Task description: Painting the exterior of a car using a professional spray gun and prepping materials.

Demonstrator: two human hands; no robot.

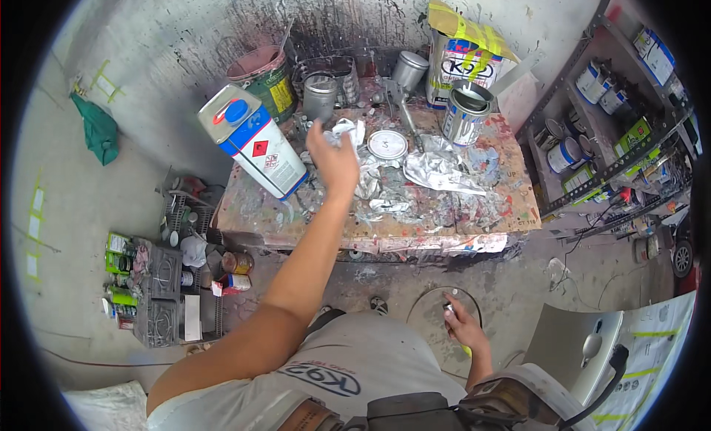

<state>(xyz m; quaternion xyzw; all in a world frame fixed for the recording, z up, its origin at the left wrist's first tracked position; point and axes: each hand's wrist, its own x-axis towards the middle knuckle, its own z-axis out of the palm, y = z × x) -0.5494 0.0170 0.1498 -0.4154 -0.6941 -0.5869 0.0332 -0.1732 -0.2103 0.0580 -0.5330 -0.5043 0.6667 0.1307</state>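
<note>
My left hand (335,163) reaches over the cluttered bench, fingers partly stretched out and apart. Its fingertips are just below a grey metal cup (320,96), beside crumpled white paper (348,131); whether they touch the cup is hard to tell. To its left a tall rectangular white-and-blue solvent can (270,153) with a blue cap stands on the bench. Low on the right, away from the bench, my right hand (465,327) is closed round the small metal end of a thin hose (480,312) that loops beside it.
The paint-stained bench (474,222) carries a round lid (387,144), a spray gun (406,109), an opened paint tin (466,116) and a green bucket (278,87). Shelves (592,138) of tins flank it on the right. Crates (159,294) stand at left, a silver door panel (578,342) at lower right.
</note>
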